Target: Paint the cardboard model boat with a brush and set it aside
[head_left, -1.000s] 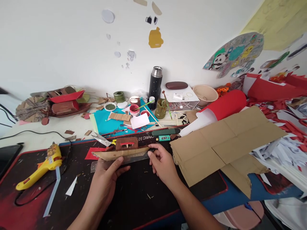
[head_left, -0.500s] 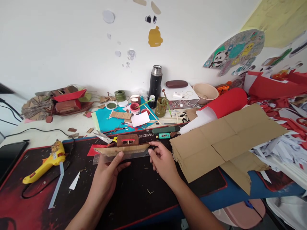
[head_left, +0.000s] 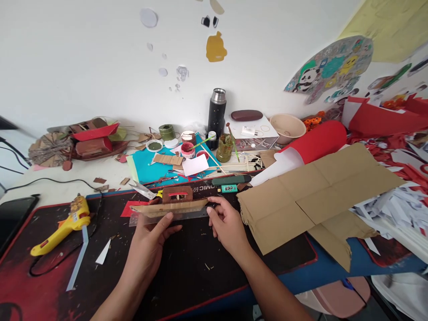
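My left hand (head_left: 147, 240) is closed on a clear plastic ruler (head_left: 189, 214) and a narrow cardboard strip (head_left: 180, 206), its thumb pressed on their near side. At the right end, my right hand (head_left: 227, 223) pinches the same two pieces between thumb and fingers. The ruler lies along the lower part of the strip, and both are held up over the dark desk mat. Just behind them is a brown painted cardboard piece (head_left: 163, 194) with a red-edged opening. Scissors (head_left: 143, 190) with yellow handles and a red ribbed sheet (head_left: 129, 209) lie to its left, partly covered.
A yellow glue gun (head_left: 63, 227) rests on the mat at left. Large cardboard sheets (head_left: 321, 191) cover the right side. Behind stand paint jars (head_left: 187, 150), a black flask (head_left: 217, 113) and a cardboard boat model (head_left: 93, 147). A green utility knife (head_left: 230, 180) lies ahead.
My hands keep the same grip on the ruler and strip, with hardly any movement. The camera view has shifted very slightly.
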Motion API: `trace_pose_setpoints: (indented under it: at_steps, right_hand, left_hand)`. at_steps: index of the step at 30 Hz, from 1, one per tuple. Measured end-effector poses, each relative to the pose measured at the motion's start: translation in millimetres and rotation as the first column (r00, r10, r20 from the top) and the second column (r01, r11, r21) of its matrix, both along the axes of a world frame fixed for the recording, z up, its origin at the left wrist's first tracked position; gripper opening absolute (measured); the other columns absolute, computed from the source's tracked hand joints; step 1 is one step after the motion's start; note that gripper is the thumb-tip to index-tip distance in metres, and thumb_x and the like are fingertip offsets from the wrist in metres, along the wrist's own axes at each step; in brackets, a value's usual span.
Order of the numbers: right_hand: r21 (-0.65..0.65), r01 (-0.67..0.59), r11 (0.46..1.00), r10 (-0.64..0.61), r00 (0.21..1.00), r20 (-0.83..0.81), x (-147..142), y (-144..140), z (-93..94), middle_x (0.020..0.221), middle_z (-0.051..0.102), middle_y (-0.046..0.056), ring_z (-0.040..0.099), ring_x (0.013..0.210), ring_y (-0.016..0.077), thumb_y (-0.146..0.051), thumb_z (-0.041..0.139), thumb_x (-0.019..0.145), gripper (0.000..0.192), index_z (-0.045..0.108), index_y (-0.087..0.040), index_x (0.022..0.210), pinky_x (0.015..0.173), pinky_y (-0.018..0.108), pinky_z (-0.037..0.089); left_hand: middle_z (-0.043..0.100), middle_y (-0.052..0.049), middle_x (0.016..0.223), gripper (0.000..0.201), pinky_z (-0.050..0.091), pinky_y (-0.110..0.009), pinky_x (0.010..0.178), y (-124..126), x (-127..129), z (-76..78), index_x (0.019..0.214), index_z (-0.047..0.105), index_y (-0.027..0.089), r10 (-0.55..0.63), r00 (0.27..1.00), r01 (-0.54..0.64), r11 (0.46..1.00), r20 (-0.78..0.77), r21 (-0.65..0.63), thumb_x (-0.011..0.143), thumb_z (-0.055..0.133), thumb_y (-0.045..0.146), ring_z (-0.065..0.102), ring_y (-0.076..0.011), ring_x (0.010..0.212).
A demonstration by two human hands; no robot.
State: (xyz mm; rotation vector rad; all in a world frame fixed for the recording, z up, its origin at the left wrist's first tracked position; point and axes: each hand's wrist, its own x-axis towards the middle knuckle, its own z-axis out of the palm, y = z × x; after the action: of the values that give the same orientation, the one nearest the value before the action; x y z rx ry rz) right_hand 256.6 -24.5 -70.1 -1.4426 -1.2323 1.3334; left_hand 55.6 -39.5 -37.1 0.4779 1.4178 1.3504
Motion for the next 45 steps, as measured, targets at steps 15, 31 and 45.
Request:
trace_pose_setpoints:
  at_steps: [15,31,45]
  right_hand:
    - [-0.006,-0.009,1.0,0.009,1.0,-0.003,-0.6,1.2,4.6,0.069,0.064,-0.007,0.055,0.043,0.0121,-0.043,0.063,0.104,0.036,0.071,-0.023,0.132,0.045,0.026,0.039]
    - [-0.02,-0.002,1.0,0.002,1.0,0.016,-0.8,0.8,1.4,0.07,0.065,-0.007,0.054,0.04,0.0119,-0.046,0.063,0.103,0.039,0.071,-0.023,0.132,0.045,0.026,0.04]
    - [-0.028,-0.001,1.0,0.001,1.0,-0.012,-1.4,1.2,2.7,0.07,0.062,-0.007,0.053,0.042,0.0122,-0.047,0.064,0.103,0.038,0.071,-0.023,0.131,0.045,0.026,0.04]
  left_hand:
    - [0.077,-0.007,0.121,0.069,0.07,-0.035,0.068,1.5,1.3,2.2,0.113,0.071,0.024,-0.001,1.0,0.001,1.0,-0.01,-0.015,0.057,0.107,0.043,0.073,-0.0295,0.107]
    - [0.076,-0.005,0.122,0.07,0.071,-0.037,0.066,0.9,-0.9,1.1,0.118,0.072,0.026,0.008,1.0,-0.008,1.0,0.019,-0.027,0.061,0.107,0.046,0.074,-0.028,0.103]
    - [0.075,-0.005,0.115,0.07,0.072,-0.034,0.067,1.7,-1.3,-1.4,0.116,0.073,0.025,0.02,1.0,-0.019,0.999,0.023,-0.029,0.057,0.109,0.041,0.074,-0.0285,0.104]
